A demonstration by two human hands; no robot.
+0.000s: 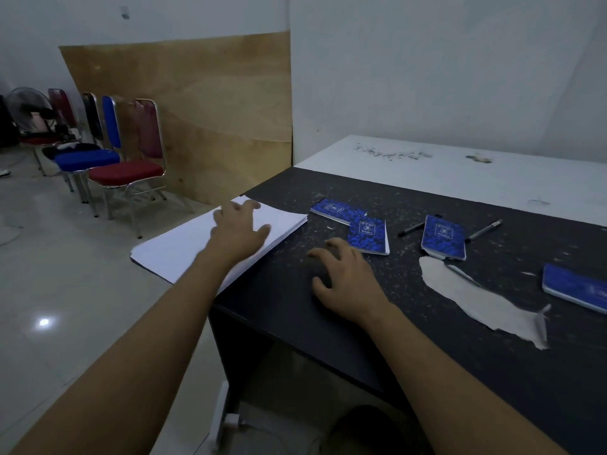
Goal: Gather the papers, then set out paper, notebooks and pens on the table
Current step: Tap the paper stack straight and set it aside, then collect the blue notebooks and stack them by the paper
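Note:
A stack of white paper (184, 244) lies on the left end of the black table (460, 339), half of it overhanging the edge. My left hand (238, 229) lies on top of the stack with spread fingers. My right hand (345, 275) hovers or rests on the bare tabletop with fingers loosely bent, holding nothing. Several blue notebooks lie scattered: one (335, 210) at the back, one (369, 236) just beyond my right fingers, one (443, 238) further right, one (574, 287) at the right edge. Two dark pens (412, 229) (484, 229) flank the third notebook.
A torn patch of table surface (479, 297) shows pale grey at right. A white table (460, 172) adjoins behind. Chairs (128, 169) line the plywood-covered wall at left, with a fan (29, 110) beyond. Tiled floor lies to the left of the table.

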